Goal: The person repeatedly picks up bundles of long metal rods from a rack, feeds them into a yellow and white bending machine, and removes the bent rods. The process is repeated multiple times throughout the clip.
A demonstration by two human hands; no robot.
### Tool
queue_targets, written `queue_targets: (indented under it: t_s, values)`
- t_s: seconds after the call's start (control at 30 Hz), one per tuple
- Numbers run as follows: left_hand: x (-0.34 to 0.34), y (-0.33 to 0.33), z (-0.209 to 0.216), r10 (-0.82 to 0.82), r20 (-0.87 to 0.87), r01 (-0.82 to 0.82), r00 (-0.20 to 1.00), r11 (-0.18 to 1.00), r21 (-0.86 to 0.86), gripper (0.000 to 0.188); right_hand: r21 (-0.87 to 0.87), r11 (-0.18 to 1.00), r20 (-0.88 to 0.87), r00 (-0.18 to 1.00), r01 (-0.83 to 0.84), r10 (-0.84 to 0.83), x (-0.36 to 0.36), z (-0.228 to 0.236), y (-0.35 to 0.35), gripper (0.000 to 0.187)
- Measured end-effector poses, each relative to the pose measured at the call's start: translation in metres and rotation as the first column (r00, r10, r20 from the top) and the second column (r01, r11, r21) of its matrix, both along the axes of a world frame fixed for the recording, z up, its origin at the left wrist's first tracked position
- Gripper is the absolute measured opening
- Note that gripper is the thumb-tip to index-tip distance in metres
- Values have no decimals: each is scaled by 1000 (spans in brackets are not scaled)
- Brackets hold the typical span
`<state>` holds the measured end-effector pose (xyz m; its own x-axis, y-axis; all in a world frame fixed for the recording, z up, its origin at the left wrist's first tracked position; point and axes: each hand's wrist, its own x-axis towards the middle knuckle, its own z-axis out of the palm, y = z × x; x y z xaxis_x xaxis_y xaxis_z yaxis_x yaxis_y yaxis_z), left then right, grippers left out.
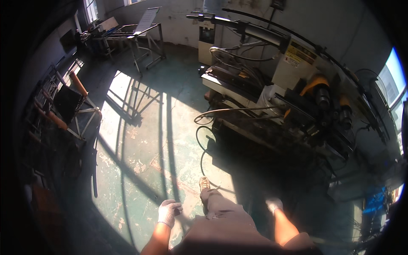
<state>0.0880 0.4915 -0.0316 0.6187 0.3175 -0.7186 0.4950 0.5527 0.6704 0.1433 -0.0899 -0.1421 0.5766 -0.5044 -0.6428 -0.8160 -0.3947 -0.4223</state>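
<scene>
My left hand (169,212), in a whitish knit glove, hangs over the sunlit floor at the lower middle. Its fingers are loosely bent and a little apart, with nothing visible in them. To the right, my right hand (274,205) wears a similar glove and hangs over dark shadow. Its fingers are too blurred and dim to make out. Neither hand touches anything that I can see. Between them show my brown clothing (225,219) and one tan shoe (204,182) on the floor.
A large machine (272,91) with hoses fills the right side. A black hose (202,155) loops across the floor before my shoe. Metal frames with orange rollers (55,120) stand left. A metal-framed table (131,34) is at the far wall. Something blue (375,202) lies far right.
</scene>
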Motion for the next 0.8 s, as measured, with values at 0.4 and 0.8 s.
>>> queue_targets:
  t_s: [0.4,0.8]
  values:
    - [110,258,20,1,-15,4,1000,957,290,37,42,582,-487,492,-812,722,326,-81,377,37]
    - [166,549,-9,554,-73,-559,829,825,-86,32,-159,233,357,164,-959,919,580,67,1041,48]
